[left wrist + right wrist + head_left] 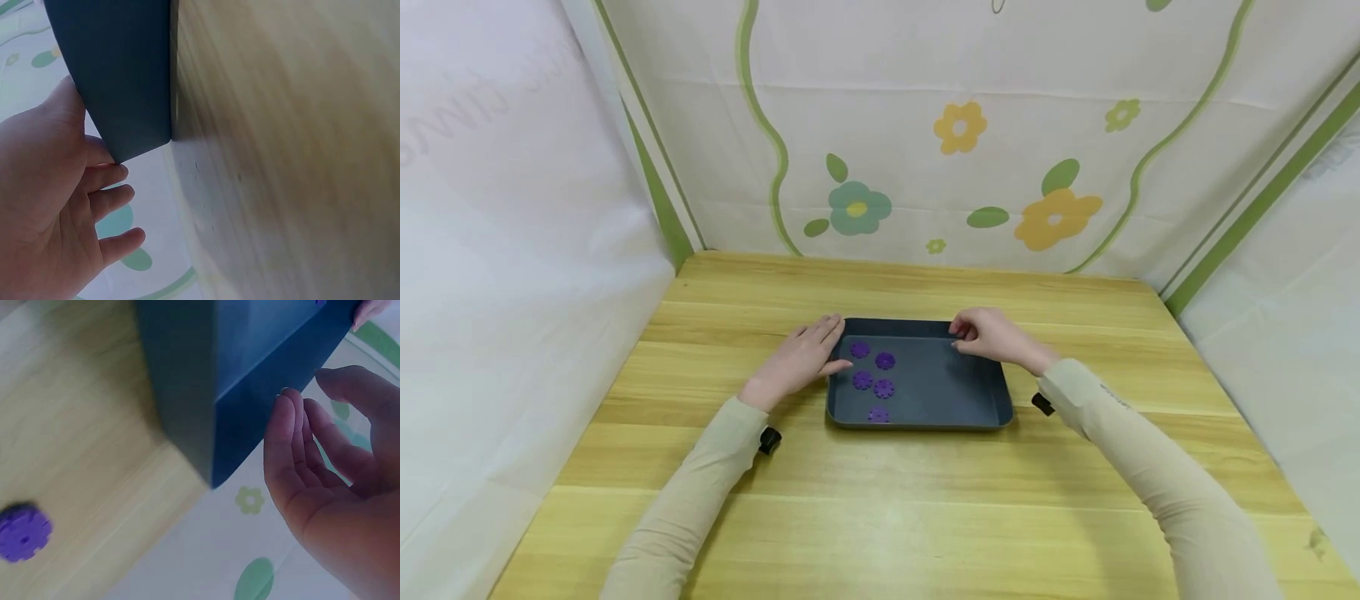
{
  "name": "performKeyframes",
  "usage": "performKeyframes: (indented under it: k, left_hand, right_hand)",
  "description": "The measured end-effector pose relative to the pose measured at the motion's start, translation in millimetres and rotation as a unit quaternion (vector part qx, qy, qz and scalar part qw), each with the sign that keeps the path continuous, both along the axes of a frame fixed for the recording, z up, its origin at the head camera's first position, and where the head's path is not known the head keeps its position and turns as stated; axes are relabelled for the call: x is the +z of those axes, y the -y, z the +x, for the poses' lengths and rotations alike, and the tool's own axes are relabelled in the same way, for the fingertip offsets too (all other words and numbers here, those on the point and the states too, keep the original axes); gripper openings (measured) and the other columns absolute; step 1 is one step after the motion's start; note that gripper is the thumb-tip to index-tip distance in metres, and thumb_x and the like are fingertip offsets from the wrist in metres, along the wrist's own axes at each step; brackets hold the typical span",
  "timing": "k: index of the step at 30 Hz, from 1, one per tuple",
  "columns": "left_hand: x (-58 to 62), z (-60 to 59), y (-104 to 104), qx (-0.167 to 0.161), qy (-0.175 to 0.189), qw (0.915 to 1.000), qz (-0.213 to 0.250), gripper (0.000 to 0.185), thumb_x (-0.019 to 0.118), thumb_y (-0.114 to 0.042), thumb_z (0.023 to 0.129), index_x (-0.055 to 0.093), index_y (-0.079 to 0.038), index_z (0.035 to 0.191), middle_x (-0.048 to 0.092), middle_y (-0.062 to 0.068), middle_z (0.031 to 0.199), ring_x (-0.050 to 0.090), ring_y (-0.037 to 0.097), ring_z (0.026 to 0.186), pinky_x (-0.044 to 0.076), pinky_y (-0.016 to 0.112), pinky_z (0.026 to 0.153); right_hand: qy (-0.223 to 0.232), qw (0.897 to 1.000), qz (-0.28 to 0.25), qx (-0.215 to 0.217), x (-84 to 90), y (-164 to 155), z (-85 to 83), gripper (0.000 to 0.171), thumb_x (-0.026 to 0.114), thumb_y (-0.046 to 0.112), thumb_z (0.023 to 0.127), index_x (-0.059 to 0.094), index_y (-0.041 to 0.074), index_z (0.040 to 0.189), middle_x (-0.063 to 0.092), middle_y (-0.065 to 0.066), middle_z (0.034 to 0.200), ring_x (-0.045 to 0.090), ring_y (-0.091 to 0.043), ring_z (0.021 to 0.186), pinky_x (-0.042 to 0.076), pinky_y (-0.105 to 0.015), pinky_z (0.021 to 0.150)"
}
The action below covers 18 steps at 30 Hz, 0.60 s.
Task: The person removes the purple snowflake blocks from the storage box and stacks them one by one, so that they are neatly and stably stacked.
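Observation:
A dark grey tray (947,387) lies in the middle of the wooden table, with several purple gear-shaped discs (883,388) in its left half. My left hand (820,348) rests with straight fingers against the tray's far left corner. In the left wrist view the left hand (94,181) is spread beside the tray's wall (119,75). My right hand (973,333) hovers at the tray's far right rim with loosely curved fingers. In the right wrist view the right hand (325,444) is just clear of the tray's wall (187,381). It holds nothing.
One purple disc (24,532) lies on the bare wood beside the tray, seen only in the right wrist view. White sheets stand to the left and right, with a flowered backdrop (958,125) behind. The table (887,517) has bare wood in front of the tray.

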<state>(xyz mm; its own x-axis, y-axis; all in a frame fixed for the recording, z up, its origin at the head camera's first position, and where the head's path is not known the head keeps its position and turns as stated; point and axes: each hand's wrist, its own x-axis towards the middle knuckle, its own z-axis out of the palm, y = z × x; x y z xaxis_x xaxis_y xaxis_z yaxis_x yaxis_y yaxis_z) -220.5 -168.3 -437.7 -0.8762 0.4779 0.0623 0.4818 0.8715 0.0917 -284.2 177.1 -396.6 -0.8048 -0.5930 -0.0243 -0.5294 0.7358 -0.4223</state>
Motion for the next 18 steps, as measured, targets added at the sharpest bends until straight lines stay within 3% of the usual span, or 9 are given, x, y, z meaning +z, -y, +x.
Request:
performKeyframes:
  k: [9,18]
  left_hand:
    - [0.9,0.3,-0.4,-0.004,-0.017,0.9998,-0.003,0.077,0.051,-0.052,0.099,0.033,-0.001,0.154,0.032,0.016,0.161,0.035,0.033,0.148,0.038,0.054,0.117]
    - [0.9,0.7,-0.2,-0.005,-0.012,0.9999,-0.005,0.077,0.050,-0.052,0.100,0.032,0.000,0.154,0.031,0.016,0.162,0.034,0.032,0.149,0.037,0.053,0.117]
  right_hand:
    - [0.005,1.000,-0.003,0.030,-1.8,26.6,-2.9,0.025,0.071,0.014,0.090,0.070,0.000,0.110,0.072,-0.012,0.103,0.069,-0.020,0.087,0.059,-0.037,0.081]
    - [0.013,0.998,-0.015,0.067,-9.3,43.3,-2.9,0.025,0.071,0.011,0.089,0.069,-0.003,0.109,0.072,-0.016,0.102,0.069,-0.022,0.086,0.060,-0.037,0.078]
